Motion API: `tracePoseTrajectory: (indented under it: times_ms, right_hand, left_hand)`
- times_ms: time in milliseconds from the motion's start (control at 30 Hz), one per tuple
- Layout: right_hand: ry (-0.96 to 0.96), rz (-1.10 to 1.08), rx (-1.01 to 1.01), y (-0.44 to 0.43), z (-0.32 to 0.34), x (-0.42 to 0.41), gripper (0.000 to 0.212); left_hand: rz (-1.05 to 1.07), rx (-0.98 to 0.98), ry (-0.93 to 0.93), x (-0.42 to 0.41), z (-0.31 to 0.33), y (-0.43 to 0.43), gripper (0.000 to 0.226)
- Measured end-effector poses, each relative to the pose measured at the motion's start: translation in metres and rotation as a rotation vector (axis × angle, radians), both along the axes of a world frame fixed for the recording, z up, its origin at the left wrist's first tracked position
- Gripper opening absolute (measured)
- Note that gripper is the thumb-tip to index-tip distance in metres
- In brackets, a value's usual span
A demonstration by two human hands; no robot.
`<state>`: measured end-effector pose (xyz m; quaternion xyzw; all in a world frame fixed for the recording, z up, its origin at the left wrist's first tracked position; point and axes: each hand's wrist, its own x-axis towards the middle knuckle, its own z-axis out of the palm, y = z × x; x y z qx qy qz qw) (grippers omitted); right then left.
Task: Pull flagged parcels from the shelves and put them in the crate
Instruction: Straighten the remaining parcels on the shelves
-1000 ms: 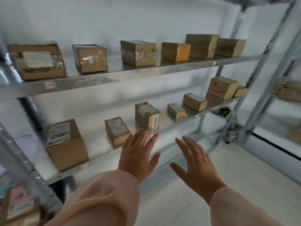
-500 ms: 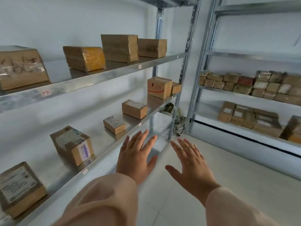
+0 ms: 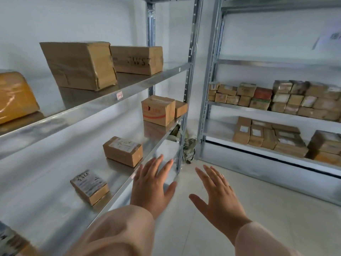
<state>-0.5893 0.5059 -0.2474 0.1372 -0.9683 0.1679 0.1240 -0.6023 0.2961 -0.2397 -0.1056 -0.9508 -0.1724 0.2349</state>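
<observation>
Head view: took in two metal shelving units meeting at a corner, the left unit (image 3: 77, 111) running alongside the arms, the right unit (image 3: 276, 111) facing across pale floor. Found on the left unit's upper shelf a large brown taped carton (image 3: 79, 65), a second carton with dark handwriting (image 3: 137, 60) just behind it, and a yellow-wrapped parcel (image 3: 14, 97) cut by the left edge. Saw on the shelf below a carton with red print (image 3: 158, 110), a smaller box (image 3: 180, 108) touching its far side, then a labelled brown parcel (image 3: 123, 151) and, nearer, a flat parcel with a scrawled label (image 3: 89, 186) lying tilted close to the shelf's front lip. Held no flag mark legible on any parcel. Packed the right unit's two shelves with rows of small stacked parcels (image 3: 276, 97). Showed a crumpled bundle (image 3: 189, 150) on the floor in the corner. Kept left hand (image 3: 152, 187) over the lower shelf's edge and right hand (image 3: 217, 194) over floor, both spread flat with fingers wide, palms down, gripping nothing. Wore pale peach sleeves (image 3: 118, 231).
</observation>
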Motion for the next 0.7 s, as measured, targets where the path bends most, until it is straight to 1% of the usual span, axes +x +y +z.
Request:
tracePoseTrajectory:
  times_ms: [100,200,333,500,700]
  right_hand:
    - [0.007,0.017,-0.018,0.015,-0.003,-0.051,0.077]
    - [-0.002,0.07,-0.038,0.033,-0.002,-0.104,0.077]
    - [0.011,0.128,0.004,0.068,0.007,-0.179,0.077]
    - [0.036,0.174,0.039,0.108,0.023,-0.269,0.079]
    - [0.015,0.209,0.018,0.113,0.016,-0.354,0.081]
  left_hand:
    - [0.004,-0.032,0.002,-0.046,-0.007,0.017,0.058]
    - [0.053,-0.052,-0.033,-0.095,-0.008,0.036,0.06]
    - [0.115,-0.038,0.0,-0.161,0.003,0.067,0.059]
    - [0.198,-0.046,-0.002,-0.229,0.008,0.102,0.06]
    - [0.246,-0.064,-0.048,-0.296,-0.003,0.115,0.059]
